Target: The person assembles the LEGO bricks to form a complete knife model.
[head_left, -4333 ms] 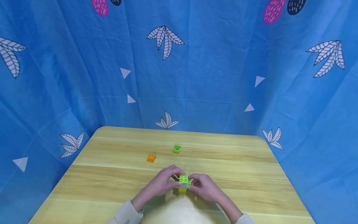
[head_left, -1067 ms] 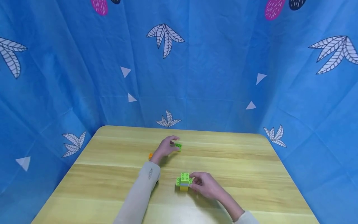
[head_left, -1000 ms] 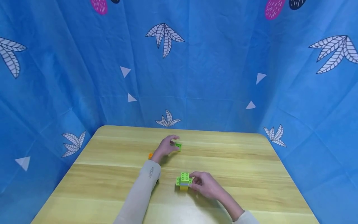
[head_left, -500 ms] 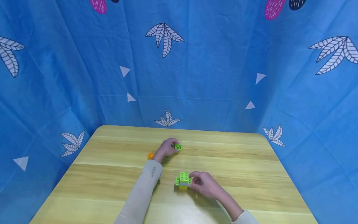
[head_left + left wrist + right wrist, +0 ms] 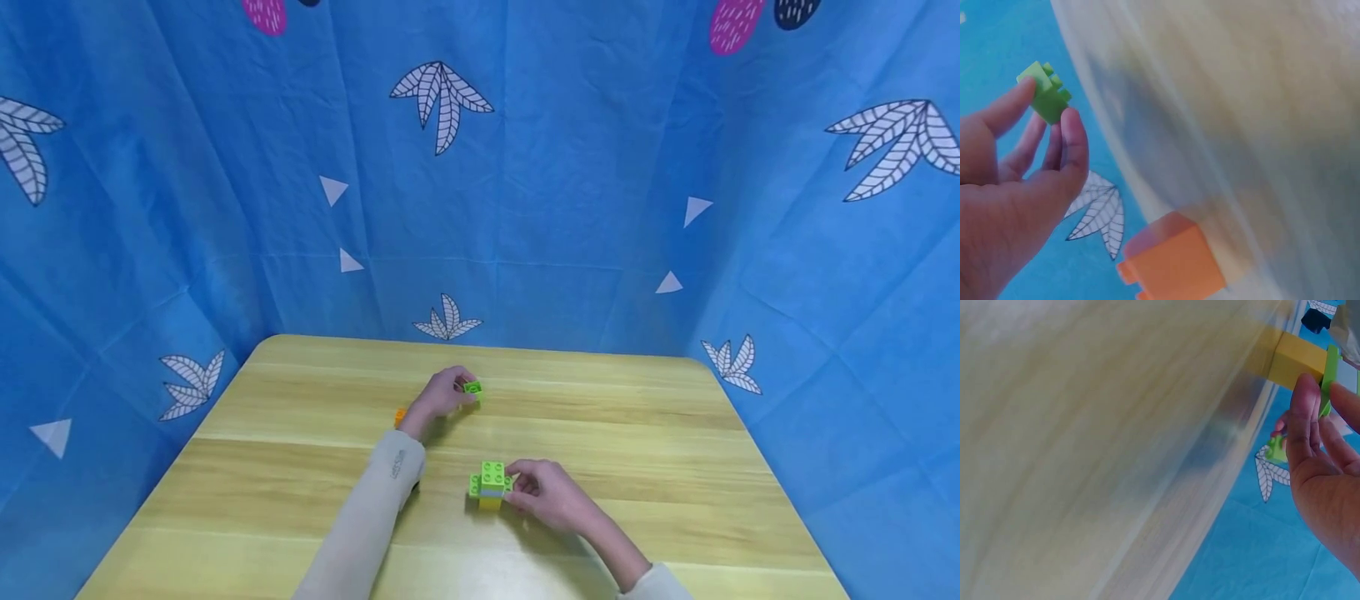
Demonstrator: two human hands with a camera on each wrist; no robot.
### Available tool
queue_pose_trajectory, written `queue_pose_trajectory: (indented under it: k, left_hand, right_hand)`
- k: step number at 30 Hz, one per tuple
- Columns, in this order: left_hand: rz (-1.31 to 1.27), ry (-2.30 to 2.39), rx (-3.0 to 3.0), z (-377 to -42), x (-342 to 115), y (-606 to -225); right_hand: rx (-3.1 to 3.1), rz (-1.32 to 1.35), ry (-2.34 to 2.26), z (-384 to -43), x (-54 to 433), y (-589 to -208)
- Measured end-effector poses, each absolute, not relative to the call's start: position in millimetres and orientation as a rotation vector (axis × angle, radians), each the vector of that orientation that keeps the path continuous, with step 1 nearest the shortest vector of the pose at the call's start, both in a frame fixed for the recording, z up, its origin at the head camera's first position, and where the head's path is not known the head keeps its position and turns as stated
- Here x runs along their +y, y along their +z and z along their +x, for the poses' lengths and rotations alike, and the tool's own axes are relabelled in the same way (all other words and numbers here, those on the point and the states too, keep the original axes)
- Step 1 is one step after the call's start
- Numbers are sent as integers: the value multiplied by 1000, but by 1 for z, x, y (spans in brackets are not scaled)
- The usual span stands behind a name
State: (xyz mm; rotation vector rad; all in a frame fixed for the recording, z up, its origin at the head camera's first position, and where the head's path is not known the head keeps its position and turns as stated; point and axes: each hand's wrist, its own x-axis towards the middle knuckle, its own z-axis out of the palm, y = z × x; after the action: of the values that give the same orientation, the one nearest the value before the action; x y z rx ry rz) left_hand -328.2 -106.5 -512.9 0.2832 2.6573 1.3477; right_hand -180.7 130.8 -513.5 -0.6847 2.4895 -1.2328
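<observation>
Toward the back of the table, my left hand pinches a green toy building brick between thumb and fingertips. Its hollow underside faces up in the head view, and the studs point toward the tabletop in the left wrist view. Nearer the front stands a stack of bricks, with a yellow block at the bottom, a light blue layer, green pieces jutting out at both sides and a green brick on top. My right hand holds the stack's right side, thumb and fingers at the thin green piece.
An orange brick lies on the wooden table beside my left wrist, partly hidden by it in the head view. A blue patterned curtain hangs behind the table and along both sides.
My left hand left the stack, reached back to the green brick, closed its fingers on it and has now raised it slightly, shifting a little left. My right hand stays at the stack.
</observation>
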Motion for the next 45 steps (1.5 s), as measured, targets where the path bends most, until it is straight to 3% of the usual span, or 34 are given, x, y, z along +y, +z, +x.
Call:
queue_pose_trajectory:
  k: [45]
  left_hand:
    - [736, 1504, 2571, -237, -116, -466]
  right_hand:
    - [2507, -720, -1232, -180, 131, -517]
